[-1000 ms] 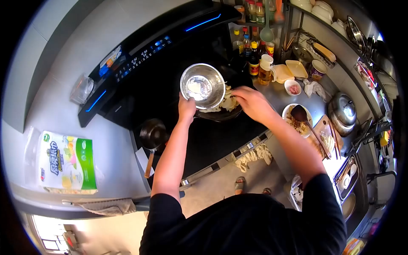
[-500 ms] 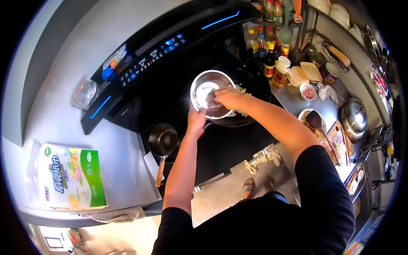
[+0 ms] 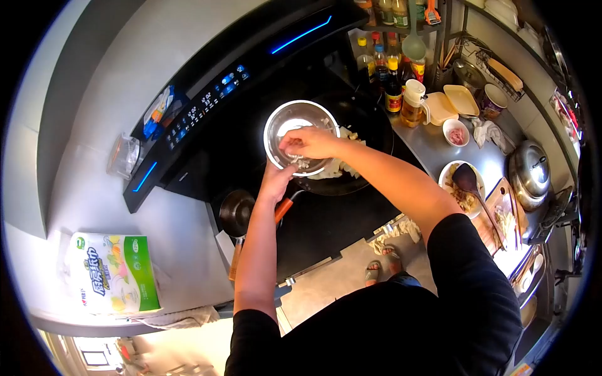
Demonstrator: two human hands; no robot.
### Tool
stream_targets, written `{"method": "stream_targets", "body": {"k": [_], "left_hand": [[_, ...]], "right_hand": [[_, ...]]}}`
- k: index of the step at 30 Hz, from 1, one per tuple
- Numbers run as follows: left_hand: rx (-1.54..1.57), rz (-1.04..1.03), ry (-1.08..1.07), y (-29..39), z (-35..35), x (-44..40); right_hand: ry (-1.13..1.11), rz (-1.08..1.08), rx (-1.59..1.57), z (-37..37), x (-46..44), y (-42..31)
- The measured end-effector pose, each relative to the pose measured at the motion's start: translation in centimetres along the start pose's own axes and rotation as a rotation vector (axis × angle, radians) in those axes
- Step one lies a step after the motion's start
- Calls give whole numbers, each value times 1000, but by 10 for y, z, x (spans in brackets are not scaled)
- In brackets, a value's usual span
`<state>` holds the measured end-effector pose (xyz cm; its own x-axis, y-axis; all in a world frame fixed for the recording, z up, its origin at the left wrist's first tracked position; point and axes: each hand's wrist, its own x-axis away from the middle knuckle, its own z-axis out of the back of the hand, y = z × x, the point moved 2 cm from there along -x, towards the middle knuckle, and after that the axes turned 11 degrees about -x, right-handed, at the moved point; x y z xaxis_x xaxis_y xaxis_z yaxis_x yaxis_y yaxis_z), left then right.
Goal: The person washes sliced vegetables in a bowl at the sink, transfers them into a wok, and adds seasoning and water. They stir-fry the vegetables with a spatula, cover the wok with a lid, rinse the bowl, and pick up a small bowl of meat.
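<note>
A shiny metal bowl (image 3: 271, 135) is tipped above the stove, its inside facing me. My left hand (image 3: 276, 182) is closed on its near rim. My right hand (image 3: 310, 142) reaches into the bowl with fingers curled together; whatever they pinch is hidden. A few small pale pieces (image 3: 301, 163) cling inside the bowl near its lower edge. Partly behind the bowl and my right forearm sits a dark wok (image 3: 376, 135) holding pale chopped food (image 3: 335, 170). The wok's orange-red handle (image 3: 284, 210) points toward me beside my left wrist.
A small saucepan (image 3: 236, 212) stands left of my left forearm. Sauce bottles (image 3: 393, 94) and an oil jug (image 3: 412, 106) line the right side. Nearby are a small bowl of pink meat (image 3: 456, 133), a food bowl with a dark spatula (image 3: 464, 178), and a cutting board (image 3: 486, 216).
My right hand has moved left and deeper into the bowl. Pale pieces now show inside it. The whole view has shifted slightly, while my left hand keeps its hold on the rim.
</note>
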<state>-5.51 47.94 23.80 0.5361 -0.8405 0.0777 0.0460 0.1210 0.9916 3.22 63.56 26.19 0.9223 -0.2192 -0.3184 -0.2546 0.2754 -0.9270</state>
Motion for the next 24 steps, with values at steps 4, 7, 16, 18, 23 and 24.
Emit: {"method": "stream_targets", "body": {"k": [4,7,16,18,23,24], "left_hand": [[-165,-74,-126,-1,-3,-13],[-276,-185,63,-6,-1,-10],[-759,-104,346,10,-7,-10],[-831,-110,350,12,-13,-8],[-1048,-67,367,46,-41,6],[-1053,-89,378,47,-44,5]], "right_hand": [[-182,-2,128,-4,-1,-2],[-511,-106,842,13,9,6],[-178,163,788,4,31,71],[-152,119,813,17,25,117],[17,265,876,32,22,69],[24,277,875,26,20,71]]}}
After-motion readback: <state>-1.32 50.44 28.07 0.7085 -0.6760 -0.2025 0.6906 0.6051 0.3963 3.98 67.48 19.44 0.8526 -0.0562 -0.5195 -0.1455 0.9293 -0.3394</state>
